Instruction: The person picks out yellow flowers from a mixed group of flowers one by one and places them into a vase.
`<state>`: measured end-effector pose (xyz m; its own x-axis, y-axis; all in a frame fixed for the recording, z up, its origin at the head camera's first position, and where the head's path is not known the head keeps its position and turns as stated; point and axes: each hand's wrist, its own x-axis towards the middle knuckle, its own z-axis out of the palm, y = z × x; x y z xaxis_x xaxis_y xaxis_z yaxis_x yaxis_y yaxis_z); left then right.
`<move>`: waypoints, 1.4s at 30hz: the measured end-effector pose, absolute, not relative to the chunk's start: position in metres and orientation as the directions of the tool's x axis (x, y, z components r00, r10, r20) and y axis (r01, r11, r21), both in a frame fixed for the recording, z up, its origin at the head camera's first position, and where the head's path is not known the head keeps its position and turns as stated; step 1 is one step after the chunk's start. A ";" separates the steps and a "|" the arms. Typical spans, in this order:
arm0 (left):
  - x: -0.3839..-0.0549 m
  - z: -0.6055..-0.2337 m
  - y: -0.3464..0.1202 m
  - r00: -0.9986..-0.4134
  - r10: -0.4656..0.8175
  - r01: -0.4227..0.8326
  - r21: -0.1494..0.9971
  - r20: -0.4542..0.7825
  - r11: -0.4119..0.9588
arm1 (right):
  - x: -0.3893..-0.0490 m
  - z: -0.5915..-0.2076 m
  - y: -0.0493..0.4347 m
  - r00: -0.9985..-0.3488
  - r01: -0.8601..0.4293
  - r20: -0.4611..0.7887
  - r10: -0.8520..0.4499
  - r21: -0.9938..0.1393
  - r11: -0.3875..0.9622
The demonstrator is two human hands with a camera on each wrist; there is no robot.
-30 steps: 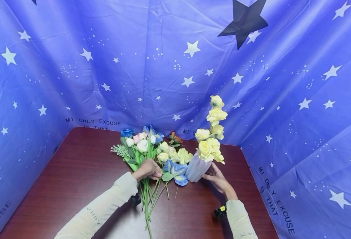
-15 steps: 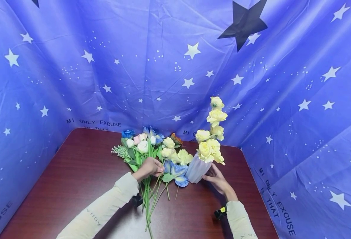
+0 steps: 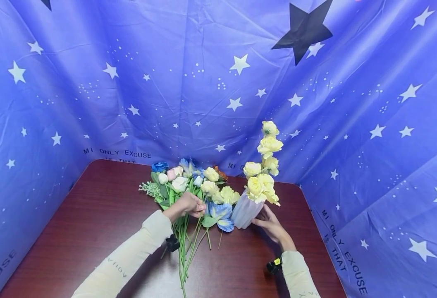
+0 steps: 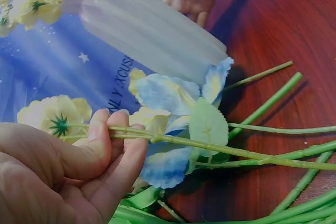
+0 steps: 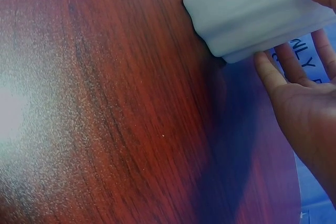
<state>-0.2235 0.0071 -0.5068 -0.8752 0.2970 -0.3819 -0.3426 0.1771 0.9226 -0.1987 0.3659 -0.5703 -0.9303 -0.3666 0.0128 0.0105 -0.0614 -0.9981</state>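
My left hand [image 3: 189, 205] pinches a thin branching stem [image 4: 210, 147] between thumb and fingers. That stem carries pale yellow flowers [image 3: 210, 188], one of them seen from behind in the left wrist view. Beneath the hand lies a bunch of artificial flowers with green stems [image 3: 182, 252], its heads white [image 3: 180, 183], pink and blue. To the right, my right hand [image 3: 271, 225] holds a whitish ribbed vase [image 3: 245, 211], thumb on one side and fingers on the other. The vase leans rightward in the head view, with tall yellow flowers [image 3: 269, 145] standing in it.
A blue iris-like flower [image 3: 220, 213] with a leaf lies against the vase's foot. Behind the bunch is an orange flower [image 3: 220, 173]. The dark red wooden table [image 3: 99, 215] is enclosed by a blue star-patterned cloth [image 3: 203, 82].
My left hand has shifted slightly right with the pinched stem, and its yellow flowers have risen a little. A white bud in the bunch has moved right. My right hand and the vase stay put.
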 end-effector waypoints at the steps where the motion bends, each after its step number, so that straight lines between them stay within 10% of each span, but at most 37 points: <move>1: -0.225 -0.506 0.006 -0.868 0.311 -0.348 0.921 -0.388 0.178 | -0.199 -0.570 0.366 -0.931 0.008 0.016 -0.365 -0.998 -0.064; 15: -0.238 -0.479 0.004 -0.785 0.509 -0.266 0.935 -0.352 0.236 | -0.198 -0.567 0.366 -0.929 0.014 0.014 -0.369 -0.997 -0.072; 42: -0.244 -0.386 0.025 -0.816 0.557 -0.098 0.986 -0.156 0.132 | -0.199 -0.570 0.368 -0.917 -0.012 0.035 -0.397 -0.998 -0.059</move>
<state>-0.2441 0.0254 -0.3856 -0.8157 0.5571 -0.1557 -0.0982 0.1319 0.9864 -0.1994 0.3681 -0.5695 -0.9171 -0.3971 0.0349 -0.0123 -0.0595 -0.9982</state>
